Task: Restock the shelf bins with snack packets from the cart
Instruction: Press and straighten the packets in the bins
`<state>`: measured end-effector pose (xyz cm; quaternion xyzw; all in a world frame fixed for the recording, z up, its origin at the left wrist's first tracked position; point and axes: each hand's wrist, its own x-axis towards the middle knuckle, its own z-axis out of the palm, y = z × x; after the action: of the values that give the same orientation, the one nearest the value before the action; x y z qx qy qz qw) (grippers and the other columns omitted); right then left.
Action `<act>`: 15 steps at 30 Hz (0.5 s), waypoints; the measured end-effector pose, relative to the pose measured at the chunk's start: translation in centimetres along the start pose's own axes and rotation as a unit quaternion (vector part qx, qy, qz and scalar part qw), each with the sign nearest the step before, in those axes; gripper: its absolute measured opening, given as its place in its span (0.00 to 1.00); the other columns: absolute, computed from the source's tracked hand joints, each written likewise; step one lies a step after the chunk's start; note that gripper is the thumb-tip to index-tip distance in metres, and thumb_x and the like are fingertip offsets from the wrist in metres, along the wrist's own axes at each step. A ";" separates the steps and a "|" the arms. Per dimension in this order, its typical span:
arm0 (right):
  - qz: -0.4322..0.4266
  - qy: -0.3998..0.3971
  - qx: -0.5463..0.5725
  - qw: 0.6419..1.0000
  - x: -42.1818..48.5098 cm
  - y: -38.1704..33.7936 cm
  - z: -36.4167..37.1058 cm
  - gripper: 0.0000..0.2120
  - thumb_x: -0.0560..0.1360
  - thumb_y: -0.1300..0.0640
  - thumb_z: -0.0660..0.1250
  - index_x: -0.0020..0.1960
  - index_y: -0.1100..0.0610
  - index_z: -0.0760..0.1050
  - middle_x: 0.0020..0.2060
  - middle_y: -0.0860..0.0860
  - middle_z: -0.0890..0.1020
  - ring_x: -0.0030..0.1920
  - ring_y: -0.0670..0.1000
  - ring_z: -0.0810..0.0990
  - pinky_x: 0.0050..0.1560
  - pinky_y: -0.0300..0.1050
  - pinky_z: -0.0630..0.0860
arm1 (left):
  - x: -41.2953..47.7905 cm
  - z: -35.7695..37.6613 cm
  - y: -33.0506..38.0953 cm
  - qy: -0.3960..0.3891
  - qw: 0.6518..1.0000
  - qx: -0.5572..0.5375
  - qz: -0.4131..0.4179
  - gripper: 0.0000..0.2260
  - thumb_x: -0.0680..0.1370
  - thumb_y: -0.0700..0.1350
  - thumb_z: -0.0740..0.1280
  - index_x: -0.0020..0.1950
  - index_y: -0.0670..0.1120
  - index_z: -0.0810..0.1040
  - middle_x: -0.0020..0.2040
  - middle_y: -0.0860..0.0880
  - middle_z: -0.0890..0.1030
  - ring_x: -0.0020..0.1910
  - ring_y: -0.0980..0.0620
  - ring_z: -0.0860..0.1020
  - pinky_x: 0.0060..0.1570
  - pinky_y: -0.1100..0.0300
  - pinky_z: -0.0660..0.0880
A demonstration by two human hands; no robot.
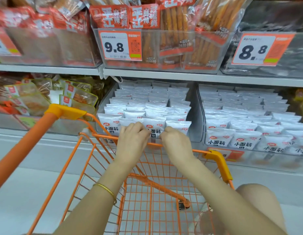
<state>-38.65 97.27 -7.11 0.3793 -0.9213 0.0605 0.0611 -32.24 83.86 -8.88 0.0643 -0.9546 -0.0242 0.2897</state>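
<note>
The left hand [132,139] and right hand [174,141] pinch the front-row white plastic snack packet [154,128] at the clear shelf bin's [194,114] front edge.

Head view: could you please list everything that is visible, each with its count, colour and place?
shelves: two, grey, one above the other
bins: several, clear, on both shelves
white packets: many, white, in rows in two lower bins
red packets: several, red and orange, upper left and middle bins
dark packets: blurred, dark, upper right bin
green-edged packets: several, lower left bin
price tags: two readable (9.8, 8.8), orange and white, on upper bin fronts
cart: one, orange, before the shelves
bracelet: one, gold, left wrist
left hand: fingers curled on front-row white packets
right hand: likewise, beside it
</note>
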 end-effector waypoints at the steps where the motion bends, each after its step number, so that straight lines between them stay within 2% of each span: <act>1: 0.001 0.001 0.007 1.000 0.0 -0.1 -0.1 0.15 0.53 0.75 0.74 0.29 0.60 0.71 0.30 0.53 0.64 0.27 0.55 0.68 0.25 0.36 0.45 | 0.1 0.0 0.3 -0.012 1.000 0.004 -0.006 0.04 0.67 0.40 0.74 0.40 0.46 0.82 0.37 0.49 0.75 0.38 0.46 0.75 0.39 0.57 0.56; 3: 0.000 0.013 0.023 1.000 -0.1 -0.2 -0.3 0.20 0.45 0.76 0.75 0.26 0.60 0.68 0.28 0.53 0.64 0.24 0.54 0.65 0.28 0.34 0.40 | 0.4 -0.1 0.6 -0.031 0.999 0.007 -0.019 0.06 0.64 0.39 0.77 0.37 0.46 0.83 0.36 0.49 0.74 0.36 0.45 0.75 0.39 0.57 0.58; 5: -0.004 0.067 0.034 0.997 0.2 0.1 0.6 0.22 0.39 0.75 0.75 0.24 0.59 0.68 0.26 0.53 0.66 0.21 0.53 0.65 0.29 0.32 0.38 | 0.6 -0.3 0.6 -0.041 0.999 0.008 -0.027 0.07 0.63 0.39 0.79 0.36 0.47 0.83 0.35 0.49 0.73 0.35 0.45 0.74 0.38 0.56 0.63; 8: 0.008 0.096 0.030 0.995 0.5 0.5 1.2 0.19 0.47 0.73 0.77 0.27 0.59 0.69 0.27 0.53 0.70 0.24 0.54 0.67 0.28 0.34 0.39 | 0.9 -0.4 0.4 -0.049 0.998 0.027 -0.037 0.09 0.61 0.40 0.79 0.38 0.49 0.84 0.34 0.49 0.72 0.36 0.45 0.74 0.38 0.56 0.65; 11: 0.024 0.097 0.015 0.995 1.3 1.1 1.7 0.14 0.56 0.69 0.78 0.30 0.60 0.73 0.31 0.52 0.73 0.28 0.54 0.72 0.24 0.36 0.48 | 1.5 -0.4 0.4 -0.044 0.996 0.063 -0.043 0.09 0.61 0.38 0.76 0.38 0.49 0.84 0.34 0.49 0.72 0.36 0.45 0.74 0.41 0.56 0.59; 15: 0.026 0.133 0.010 0.991 2.5 1.5 2.1 0.12 0.58 0.69 0.77 0.32 0.59 0.74 0.33 0.52 0.74 0.31 0.54 0.73 0.24 0.38 0.53 | 2.5 -0.2 0.4 -0.031 0.994 0.087 -0.060 0.09 0.61 0.37 0.76 0.37 0.47 0.83 0.35 0.48 0.73 0.36 0.45 0.74 0.41 0.55 0.58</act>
<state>-41.62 96.22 -8.85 0.3443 -0.9140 0.1212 0.1773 -34.26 83.86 -7.32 0.1459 -0.9561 0.0399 0.2510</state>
